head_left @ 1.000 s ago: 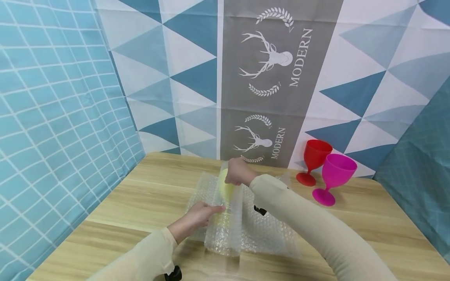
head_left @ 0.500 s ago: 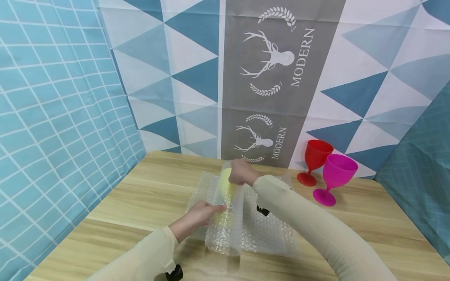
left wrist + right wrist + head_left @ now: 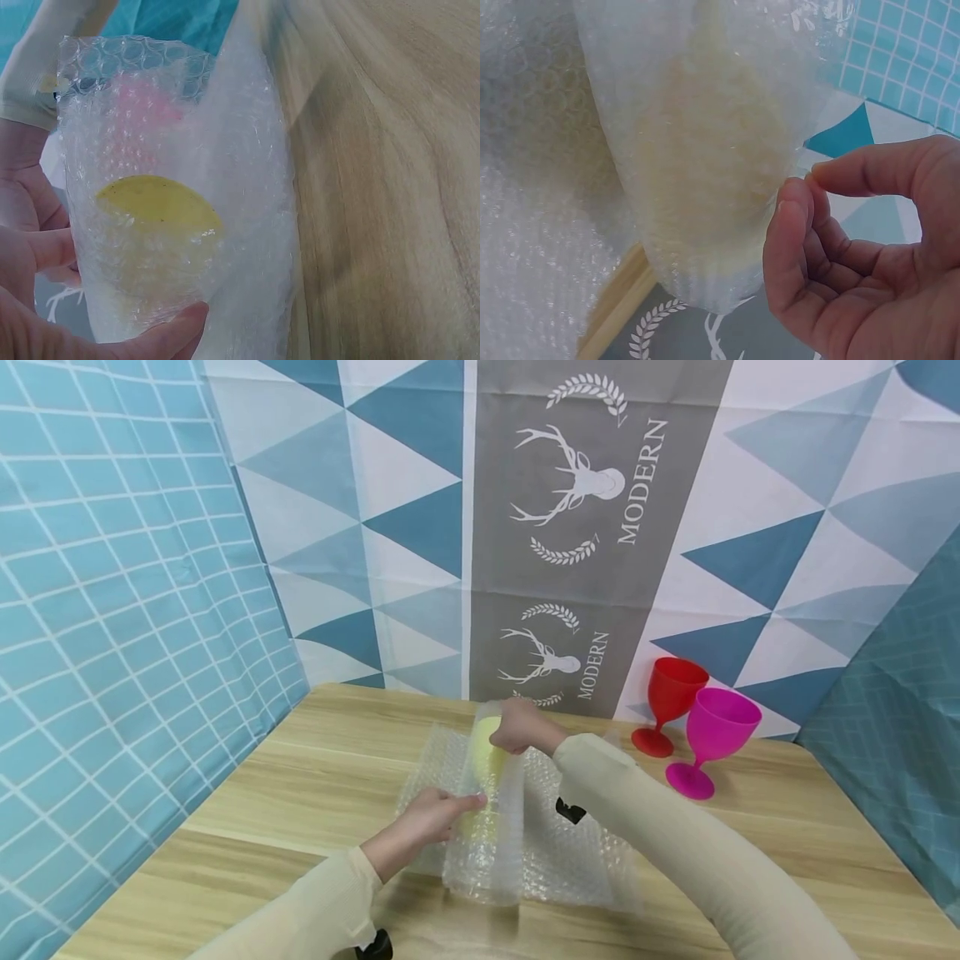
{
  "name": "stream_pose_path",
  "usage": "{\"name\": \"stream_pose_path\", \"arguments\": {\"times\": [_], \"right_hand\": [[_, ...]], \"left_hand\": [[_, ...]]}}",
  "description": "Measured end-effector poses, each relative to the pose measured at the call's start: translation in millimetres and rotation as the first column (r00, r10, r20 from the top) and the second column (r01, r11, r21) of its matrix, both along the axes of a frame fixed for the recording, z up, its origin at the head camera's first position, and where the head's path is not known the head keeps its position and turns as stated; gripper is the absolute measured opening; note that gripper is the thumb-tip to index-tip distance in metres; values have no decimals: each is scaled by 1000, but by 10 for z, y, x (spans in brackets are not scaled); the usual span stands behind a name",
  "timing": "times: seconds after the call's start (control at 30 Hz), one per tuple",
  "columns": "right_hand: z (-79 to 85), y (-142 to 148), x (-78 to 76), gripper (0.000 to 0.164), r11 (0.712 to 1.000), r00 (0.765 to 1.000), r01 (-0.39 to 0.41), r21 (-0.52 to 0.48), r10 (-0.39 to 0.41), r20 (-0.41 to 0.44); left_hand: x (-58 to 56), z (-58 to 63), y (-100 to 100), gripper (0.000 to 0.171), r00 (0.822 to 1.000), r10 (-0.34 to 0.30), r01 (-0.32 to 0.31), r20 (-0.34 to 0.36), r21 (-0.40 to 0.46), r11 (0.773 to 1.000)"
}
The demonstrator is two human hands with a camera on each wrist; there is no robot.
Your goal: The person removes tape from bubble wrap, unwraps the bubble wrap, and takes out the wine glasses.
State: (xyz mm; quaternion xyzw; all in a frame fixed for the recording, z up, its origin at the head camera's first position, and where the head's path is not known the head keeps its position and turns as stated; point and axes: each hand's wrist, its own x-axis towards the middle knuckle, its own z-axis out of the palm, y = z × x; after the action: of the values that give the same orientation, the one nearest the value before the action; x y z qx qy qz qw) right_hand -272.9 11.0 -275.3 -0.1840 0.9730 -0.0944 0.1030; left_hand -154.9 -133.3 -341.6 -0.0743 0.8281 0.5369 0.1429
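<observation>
A yellow goblet (image 3: 487, 752), seen through the plastic, lies rolled in bubble wrap (image 3: 480, 868). Its round yellow foot (image 3: 161, 202) shows through the wrap in the left wrist view. My left hand (image 3: 431, 822) grips the roll from the left, thumb (image 3: 169, 336) laid across the wrap and the other fingers mostly hidden. At the far end, beside the goblet's bowl, my right hand (image 3: 521, 727) pinches the wrap's edge. In the right wrist view, that hand (image 3: 862, 255) has its thumb and fingertips together at the plastic.
A loose part of bubble wrap (image 3: 566, 860) spreads on the wooden table (image 3: 315, 777) beneath and right of the roll. A red goblet (image 3: 671, 693) and a magenta goblet (image 3: 716, 727) stand upright at the back right. Patterned cloth (image 3: 562, 568) hangs behind the table.
The wrapped roll has shifted slightly to the right. My right hand has moved a little right with it, and my left thumb still lies on the wrap.
</observation>
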Motion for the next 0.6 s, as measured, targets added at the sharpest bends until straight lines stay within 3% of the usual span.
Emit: {"name": "stream_pose_path", "arguments": {"times": [0.1,0.2,0.37,0.6], "right_hand": [[-6,46,4,36,1000,1000,5,-15,-5,12],[-24,78,-2,31,992,997,51,-113,-43,71],[-47,120,-6,25,949,982,143,-282,-101,158],[-40,151,2,21,928,977,183,-323,-135,165]], "left_hand": [[-3,-9,13,49,1000,-6,6,4,0,1000],[-9,-19,7,51,1000,-8,8,4,11,1000],[-14,-37,0,53,1000,-7,7,-2,25,1000],[-4,-64,9,51,1000,-7,7,-6,21,1000]]}}
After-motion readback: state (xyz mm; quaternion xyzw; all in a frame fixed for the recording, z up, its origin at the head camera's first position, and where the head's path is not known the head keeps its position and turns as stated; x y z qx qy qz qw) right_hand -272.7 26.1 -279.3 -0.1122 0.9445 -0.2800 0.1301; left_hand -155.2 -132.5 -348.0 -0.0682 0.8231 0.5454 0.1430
